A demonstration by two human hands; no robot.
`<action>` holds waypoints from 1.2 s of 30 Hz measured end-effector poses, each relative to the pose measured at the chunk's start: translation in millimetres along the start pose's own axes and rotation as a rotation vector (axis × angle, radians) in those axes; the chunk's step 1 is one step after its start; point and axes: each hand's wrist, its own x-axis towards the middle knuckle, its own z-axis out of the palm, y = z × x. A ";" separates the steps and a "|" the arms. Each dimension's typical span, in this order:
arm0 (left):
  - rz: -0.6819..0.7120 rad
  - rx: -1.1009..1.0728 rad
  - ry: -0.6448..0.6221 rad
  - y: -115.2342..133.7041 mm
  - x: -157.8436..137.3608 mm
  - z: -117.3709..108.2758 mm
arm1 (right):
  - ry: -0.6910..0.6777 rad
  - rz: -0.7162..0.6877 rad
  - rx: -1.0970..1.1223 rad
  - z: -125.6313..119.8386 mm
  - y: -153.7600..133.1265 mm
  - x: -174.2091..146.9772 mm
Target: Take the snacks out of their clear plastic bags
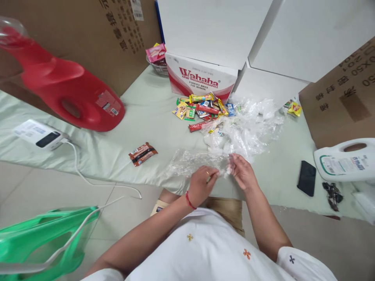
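Both my hands pinch a clear plastic bag (187, 162) at the near edge of the cloth-covered table. My left hand (202, 182), with a ring and a red wrist string, is closed on its gathered end. Fingertips of my right hand (241, 171) grip the same crumpled end from the other side. A heap of clear plastic bags (249, 125) lies just beyond my right hand. Behind and to its left is a pile of small wrapped snacks (202, 109). A brown snack packet (143, 153) rests alone to the left.
A red detergent bottle (70, 86) and a white power bank (41, 133) with cable are at left. A Wahaha carton (202, 80) stands at the back. Right are a phone (306, 178), a white bottle (345, 160) and a dark crumpled item (333, 195). A green stool (43, 238) is lower left.
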 end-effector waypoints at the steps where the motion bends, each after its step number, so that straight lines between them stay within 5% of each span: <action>1: -0.111 -0.065 0.056 -2.3 3.3 -1.3 | -0.004 -0.030 0.044 -2.6 -1.1 -1.6; 4: -0.398 -0.297 0.194 -6.8 13.1 -5.2 | 0.072 -0.158 0.046 -8.2 3.9 -10.3; 6: -0.458 -0.392 0.246 -5.5 17.5 -5.6 | 0.108 -0.205 -0.036 -5.1 14.3 -17.7; 14: -0.403 -0.447 0.186 18.3 13.7 1.3 | -0.118 -0.215 -0.110 44.2 46.2 -21.1; 21: -0.452 -0.431 0.289 22.7 14.4 -19.2 | -0.087 -0.146 -0.119 40.5 35.3 -13.7; 27: -0.466 -0.556 0.433 30.1 19.3 -50.7 | 0.040 -0.178 0.024 30.6 19.6 -11.3; 33: -0.594 -0.731 0.306 37.6 12.2 -108.4 | 0.232 -0.259 -0.145 18.2 7.1 -6.8; 36: -0.639 -0.689 0.278 24.0 12.1 -147.0 | 0.183 -0.260 -0.283 16.3 1.1 -4.1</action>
